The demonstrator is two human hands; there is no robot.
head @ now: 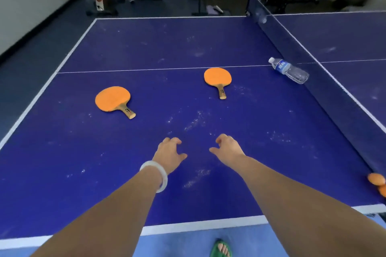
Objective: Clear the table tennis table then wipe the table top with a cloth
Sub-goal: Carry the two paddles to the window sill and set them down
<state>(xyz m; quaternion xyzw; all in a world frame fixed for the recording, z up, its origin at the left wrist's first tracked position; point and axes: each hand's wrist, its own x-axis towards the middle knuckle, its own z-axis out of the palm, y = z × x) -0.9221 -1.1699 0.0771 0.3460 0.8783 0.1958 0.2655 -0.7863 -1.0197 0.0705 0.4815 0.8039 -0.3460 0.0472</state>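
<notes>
Two paddles (112, 99) (217, 77), two orange balls (377, 181) and one sideways bottle (289, 70), contents unclear, lie on the worktop (146, 48). Fingers of the left hand (170, 153) and right hand (227, 149) are released, grasping nothing.

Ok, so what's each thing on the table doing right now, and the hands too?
Left bat: lying flat, orange side up, untouched.
Right bat: lying flat, orange side up, untouched.
Bottle: on its side by the net, cap on.
Orange balls: resting by the net.
Table: dusty with white specks, not wiped yet.
Left hand: above the table, grip open, empty.
Right hand: above the table, grip open, empty.
</notes>
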